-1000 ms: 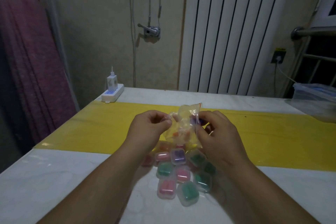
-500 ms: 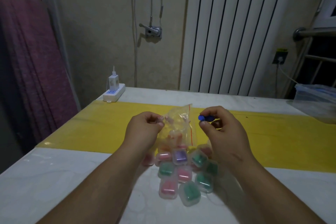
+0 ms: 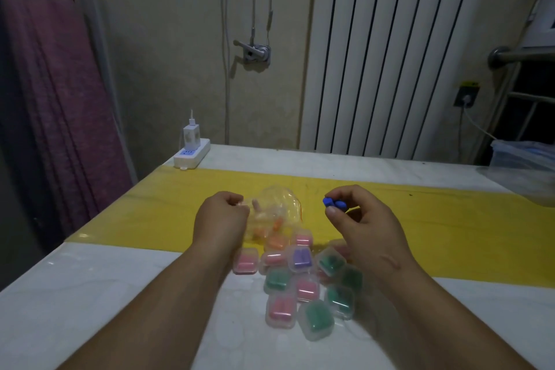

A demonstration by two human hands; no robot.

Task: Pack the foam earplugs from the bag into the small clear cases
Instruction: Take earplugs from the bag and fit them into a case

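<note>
Now my right hand [image 3: 365,219] pinches two blue foam earplugs [image 3: 334,204] above the worktop, my left hand [image 3: 220,219] clamps the crinkled clear plastic bag [image 3: 277,213], so next I need an empty small clear case.

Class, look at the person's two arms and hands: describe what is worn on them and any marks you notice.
Both forearms are bare, with no sleeves in view. The left hand and right hand wear no gloves, rings, watch or bracelets. A short line marks the right wrist.
</note>
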